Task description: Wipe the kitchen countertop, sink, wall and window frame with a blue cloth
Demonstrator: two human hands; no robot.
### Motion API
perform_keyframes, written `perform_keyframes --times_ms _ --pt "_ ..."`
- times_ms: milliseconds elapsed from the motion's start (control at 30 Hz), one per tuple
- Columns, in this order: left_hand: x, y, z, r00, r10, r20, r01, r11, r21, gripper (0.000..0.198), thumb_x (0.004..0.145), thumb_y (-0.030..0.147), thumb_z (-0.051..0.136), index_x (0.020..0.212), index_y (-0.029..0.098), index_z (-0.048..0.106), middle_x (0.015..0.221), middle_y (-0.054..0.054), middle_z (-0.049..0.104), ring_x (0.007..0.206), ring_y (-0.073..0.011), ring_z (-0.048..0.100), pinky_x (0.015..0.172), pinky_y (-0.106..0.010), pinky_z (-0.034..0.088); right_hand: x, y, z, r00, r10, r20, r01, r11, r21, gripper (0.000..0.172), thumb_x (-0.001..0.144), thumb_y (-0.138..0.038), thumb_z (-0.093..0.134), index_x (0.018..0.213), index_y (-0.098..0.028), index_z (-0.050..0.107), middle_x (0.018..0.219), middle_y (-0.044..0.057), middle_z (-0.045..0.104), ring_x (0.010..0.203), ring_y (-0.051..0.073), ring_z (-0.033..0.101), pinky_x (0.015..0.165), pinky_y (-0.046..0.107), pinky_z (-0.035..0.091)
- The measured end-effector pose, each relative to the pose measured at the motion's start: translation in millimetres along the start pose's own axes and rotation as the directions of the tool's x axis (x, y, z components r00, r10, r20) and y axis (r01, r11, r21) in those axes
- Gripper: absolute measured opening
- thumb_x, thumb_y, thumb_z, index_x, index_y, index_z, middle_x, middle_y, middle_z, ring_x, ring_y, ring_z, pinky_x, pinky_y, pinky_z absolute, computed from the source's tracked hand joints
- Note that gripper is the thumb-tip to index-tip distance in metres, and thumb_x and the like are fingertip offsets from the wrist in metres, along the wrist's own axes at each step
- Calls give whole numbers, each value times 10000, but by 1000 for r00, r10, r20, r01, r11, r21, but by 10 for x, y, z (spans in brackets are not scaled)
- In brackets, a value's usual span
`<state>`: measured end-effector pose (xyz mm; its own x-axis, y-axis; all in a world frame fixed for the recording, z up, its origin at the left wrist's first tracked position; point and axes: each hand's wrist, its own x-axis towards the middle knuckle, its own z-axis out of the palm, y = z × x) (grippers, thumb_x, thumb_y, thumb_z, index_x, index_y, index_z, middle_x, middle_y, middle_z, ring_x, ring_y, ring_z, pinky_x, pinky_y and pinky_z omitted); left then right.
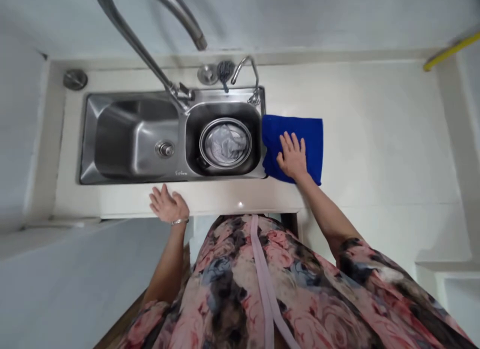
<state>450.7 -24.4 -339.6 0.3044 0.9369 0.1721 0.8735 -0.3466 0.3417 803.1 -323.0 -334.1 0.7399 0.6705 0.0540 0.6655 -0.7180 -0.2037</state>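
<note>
My right hand [293,156] lies flat, fingers stretched out, on a blue cloth [312,139] spread over the white counter beside the sink. The cloth's left edge touches the sink's right rim. My left hand [168,204], with a metal band at the wrist, is at the counter's front edge before the sink. Its fingers are apart and hold nothing. Between the hands is the steel double sink [182,175]. In its right basin sits a round metal strainer basket [206,156] with a crumpled, greyish, see-through item [229,141] inside.
A tall curved faucet [131,39] rises between the basins, and a small tap [255,79] stands at the back right. Behind the sink are a dark scrubber [225,70] and a metal drain piece [207,74]. A round metal lid [75,79] lies back left; a yellow bar [452,50] is far right.
</note>
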Motion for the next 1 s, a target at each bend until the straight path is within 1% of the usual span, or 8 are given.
perform_keyframes --times_ms 367,567,633,733,800,867,933,1000 --pt "-85 -97 81 997 82 -3 -80 971 -224 543 1055 356 540 1523 81 535 1690 -235 359 1612 -379 216 1283 -691 59 -648 -267 -48 994 83 66 -70 980 -189 722 1022 -351 339 1694 -102 255 1757 162 234 1642 355 163 1305 650 152" --pt "-145 -101 19 988 120 101 -90 960 -267 595 1023 391 568 1555 131 511 1730 -209 287 1648 -386 97 1299 -703 -5 -879 -442 41 989 138 60 -120 964 -239 747 1003 -361 323 1680 -50 263 1746 204 238 1641 364 156 1296 661 178" --pt "-233 -194 -109 973 190 128 -132 920 -369 538 1019 389 549 1499 148 572 1694 -185 379 1641 -357 169 1322 -666 70 -901 -572 92 984 177 35 -163 955 -248 762 997 -367 317 1676 -27 257 1741 226 232 1639 384 154 1284 681 186" --pt "-507 -471 -328 919 326 221 -126 776 -618 450 1061 331 380 1370 192 675 1464 -139 651 1450 -257 536 1252 -497 386 -898 -813 159 971 239 0 -232 942 -242 781 986 -376 317 1681 -28 247 1737 242 231 1633 412 161 1265 712 187" --pt "-722 -699 -388 804 439 401 -35 708 -705 447 1048 336 373 1279 210 734 1273 -122 754 1243 -243 679 1144 -427 491 -879 -944 182 960 277 -25 -276 933 -233 776 984 -377 305 1680 -34 269 1737 238 237 1630 412 172 1279 689 171" --pt "-891 -901 -320 541 498 678 118 753 -648 416 1013 347 423 1221 226 763 1193 -102 780 1142 -244 710 1091 -394 508 -855 -1005 191 950 308 -51 -311 924 -223 769 980 -380 302 1670 -40 306 1735 229 253 1627 394 194 1300 638 169" --pt "-999 -1035 -141 267 410 872 222 854 -470 353 968 380 512 1107 211 790 1075 -113 794 1078 -272 720 1041 -393 512 -839 -989 199 943 324 -69 -331 917 -220 769 958 -380 333 1656 -56 338 1726 217 286 1618 378 230 1300 621 189" --pt "-1070 -1107 76 108 314 943 256 908 -332 285 905 425 631 877 190 790 838 -116 768 961 -297 729 961 -386 520 -840 -925 213 941 327 -84 -338 915 -220 772 926 -371 374 1641 -79 359 1709 210 326 1604 369 268 1285 640 215"
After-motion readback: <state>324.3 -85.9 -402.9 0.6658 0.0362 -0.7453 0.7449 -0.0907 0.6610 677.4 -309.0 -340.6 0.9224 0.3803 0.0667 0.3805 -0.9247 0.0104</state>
